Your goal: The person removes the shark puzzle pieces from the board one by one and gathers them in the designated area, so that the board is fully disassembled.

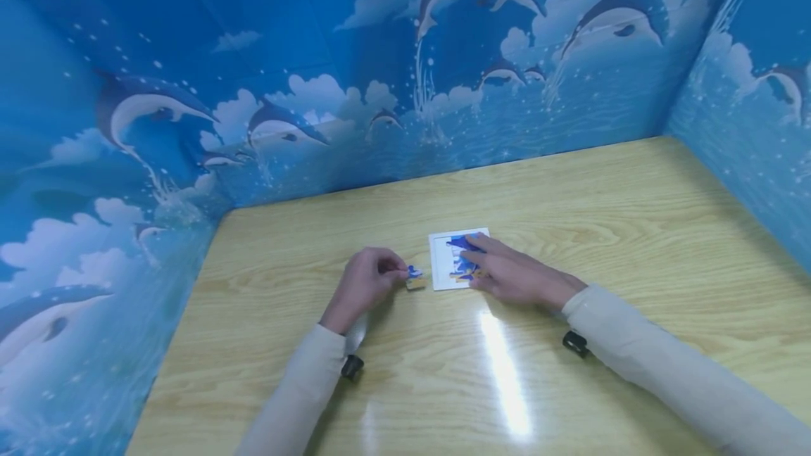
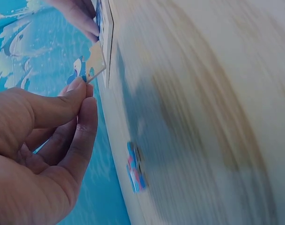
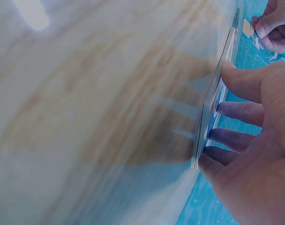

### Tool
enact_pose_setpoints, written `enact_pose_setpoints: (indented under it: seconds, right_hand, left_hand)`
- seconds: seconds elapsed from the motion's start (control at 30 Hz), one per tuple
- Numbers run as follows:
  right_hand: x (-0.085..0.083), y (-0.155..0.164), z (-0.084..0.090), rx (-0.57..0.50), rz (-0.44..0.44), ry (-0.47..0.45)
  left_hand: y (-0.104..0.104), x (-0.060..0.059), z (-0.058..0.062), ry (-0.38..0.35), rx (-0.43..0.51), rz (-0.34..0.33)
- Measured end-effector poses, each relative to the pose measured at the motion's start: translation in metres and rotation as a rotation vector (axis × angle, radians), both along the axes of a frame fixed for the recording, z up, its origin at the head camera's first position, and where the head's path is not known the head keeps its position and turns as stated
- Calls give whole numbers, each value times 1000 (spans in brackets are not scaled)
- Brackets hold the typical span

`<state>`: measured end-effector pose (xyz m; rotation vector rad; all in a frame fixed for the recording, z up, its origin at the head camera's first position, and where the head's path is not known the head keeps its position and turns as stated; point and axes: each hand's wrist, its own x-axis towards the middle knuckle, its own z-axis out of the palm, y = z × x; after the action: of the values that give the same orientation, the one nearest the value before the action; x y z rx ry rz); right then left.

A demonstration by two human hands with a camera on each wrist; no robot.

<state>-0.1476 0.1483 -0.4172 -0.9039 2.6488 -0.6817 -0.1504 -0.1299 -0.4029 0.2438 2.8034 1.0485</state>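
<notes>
Between thumb and forefinger my left hand (image 1: 367, 279) pinches a jigsaw piece (image 1: 415, 278), blue and white with a yellow-tan part. It is held just left of a white-bordered puzzle tray (image 1: 441, 280), apart from it; the left wrist view shows the piece (image 2: 95, 62) tilted above the table. My right hand (image 1: 510, 274) rests on the right part of the tray, its fingers spread and fingertips touching the joined blue and yellow pieces (image 1: 462, 259). It covers part of that picture. In the right wrist view, the thumb (image 3: 240, 82) lies near the tray's edge.
Another jigsaw piece (image 2: 135, 168), blue and pink, lies on the table near the left hand. The wood-grain table (image 1: 285, 252) meets blue dolphin-print walls (image 1: 355, 90) at the back and sides. A bright reflection crosses the tabletop in front of the tray.
</notes>
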Motion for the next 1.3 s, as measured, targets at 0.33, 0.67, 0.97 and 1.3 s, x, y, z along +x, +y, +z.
enact_pose_setpoints:
  seconds: [0.33,0.67,0.97,1.3]
  right_hand:
    - [-1,4,-2,-9,14,18]
    - [1,6,0,4,0,2]
    - [2,7,0,-7,8,9]
    - [1,8,-1,-14,12,18]
  left_hand:
    - [-27,4,2,-5,22,16]
    - [-46,6,2,-27,-5,63]
    - [-59,9,0,-42,-48,63]
    - [-62,8,-4,-47,-109,92]
